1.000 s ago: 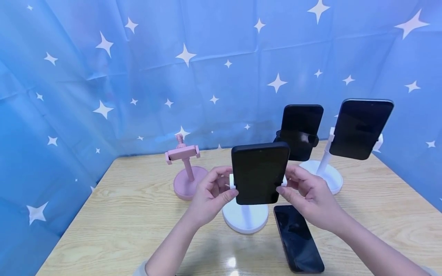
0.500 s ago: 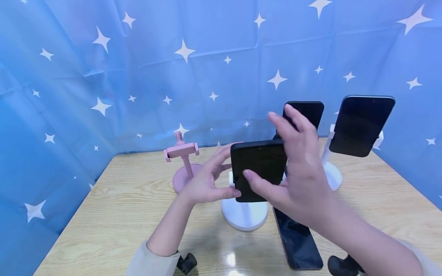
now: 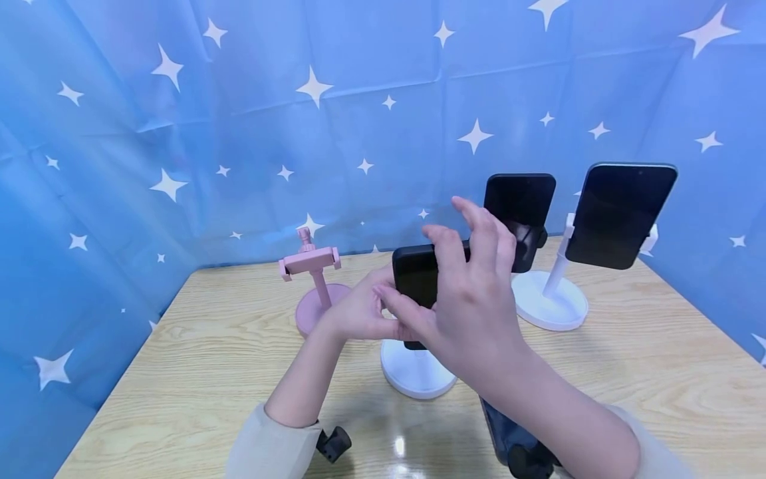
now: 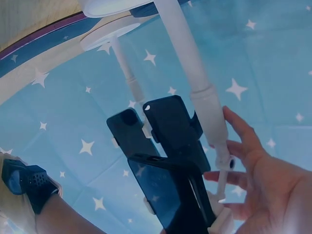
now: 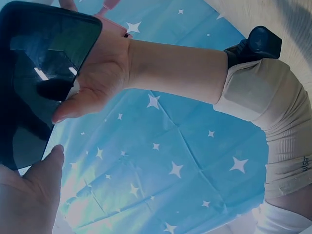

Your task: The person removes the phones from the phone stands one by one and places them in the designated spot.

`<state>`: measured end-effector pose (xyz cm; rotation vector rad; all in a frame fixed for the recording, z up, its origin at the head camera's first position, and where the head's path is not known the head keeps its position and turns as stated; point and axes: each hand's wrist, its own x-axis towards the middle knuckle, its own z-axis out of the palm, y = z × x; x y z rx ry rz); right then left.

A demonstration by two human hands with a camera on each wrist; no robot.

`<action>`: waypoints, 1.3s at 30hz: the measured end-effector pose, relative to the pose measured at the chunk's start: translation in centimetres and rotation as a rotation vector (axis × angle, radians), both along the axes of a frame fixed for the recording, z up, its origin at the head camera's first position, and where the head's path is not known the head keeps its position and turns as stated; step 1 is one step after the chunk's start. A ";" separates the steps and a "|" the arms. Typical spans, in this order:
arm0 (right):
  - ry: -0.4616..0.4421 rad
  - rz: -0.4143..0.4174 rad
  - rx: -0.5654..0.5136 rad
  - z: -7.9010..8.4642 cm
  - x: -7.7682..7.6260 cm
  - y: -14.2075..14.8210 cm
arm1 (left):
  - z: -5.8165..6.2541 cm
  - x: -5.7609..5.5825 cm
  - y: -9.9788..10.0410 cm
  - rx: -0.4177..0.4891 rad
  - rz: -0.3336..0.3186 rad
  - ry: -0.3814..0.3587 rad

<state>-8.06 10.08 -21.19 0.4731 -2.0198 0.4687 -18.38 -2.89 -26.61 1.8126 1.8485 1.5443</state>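
Clamping a black phone (image 3: 415,274), the white stand (image 3: 415,374) touches the left hand (image 3: 364,309).

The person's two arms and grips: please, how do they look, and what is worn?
The left grip and right grip wear no gloves. The left sleeve and right sleeve are pale beige. A left black device and a right black device show near the sleeve ends. In the right wrist view, the left sleeve bears small dark lettering, unreadable here.
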 end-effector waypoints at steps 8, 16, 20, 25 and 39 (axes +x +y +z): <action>0.052 -0.108 0.001 -0.2 -0.6 -0.6 | 0.1 -0.4 0.0 0.005 -0.040 -0.020; 0.086 -0.138 -0.004 0.0 -0.8 -0.6 | 0.3 -0.2 -0.2 -0.086 0.002 -0.132; 0.089 -0.127 -0.012 0.0 -0.9 -0.6 | 0.3 -0.3 -0.2 -0.095 -0.019 -0.134; 0.090 -0.123 -0.007 0.0 -1.0 -0.5 | 0.4 -0.4 -0.2 -0.099 -0.039 -0.133; 0.039 -0.083 -0.028 0.2 -1.1 -0.4 | 0.7 -0.4 -0.2 -0.113 -0.057 -0.177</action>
